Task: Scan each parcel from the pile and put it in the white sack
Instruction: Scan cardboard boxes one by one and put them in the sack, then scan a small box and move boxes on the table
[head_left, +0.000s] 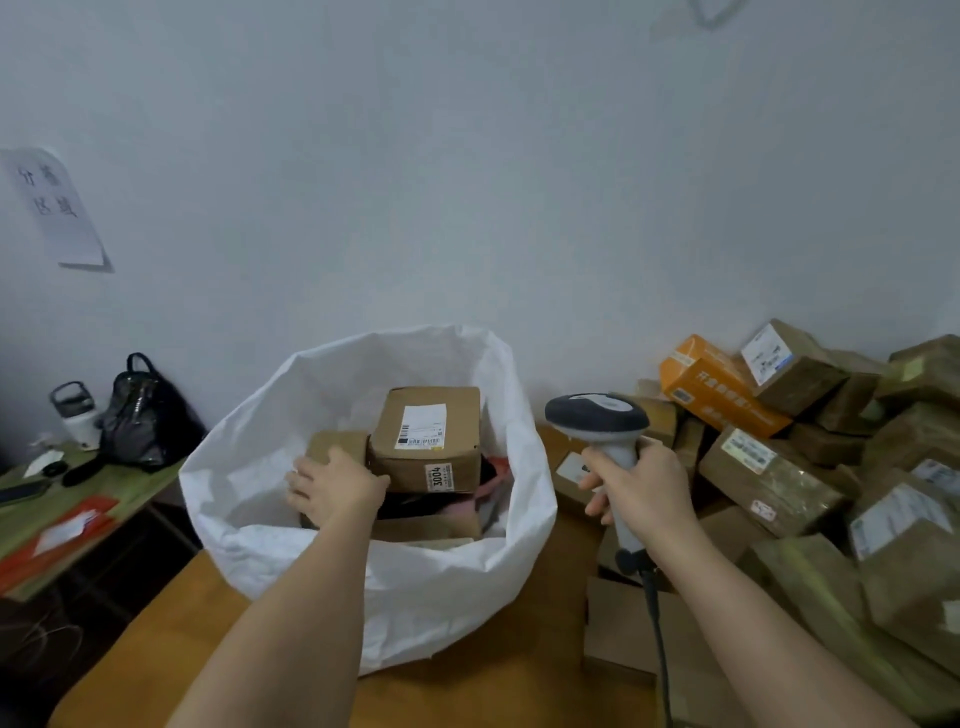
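- Head cam had us looking down at the white sack, standing open on a wooden table against the wall.
- Our left hand was down inside the sack, fingers curled over a small cardboard parcel at its left side, so it was gripping that one.
- Just right of it sat a bigger brown box, shipping label facing up and a "3004" sticker on its front.
- Our right hand was wrapped around the grey handle of the barcode scanner, held upright beside the sack, its cable trailing down.
- Off to the right was the pile of parcels, mostly brown taped boxes with one orange box near the top.
- Far left, a side table held a black bag and a white bottle.
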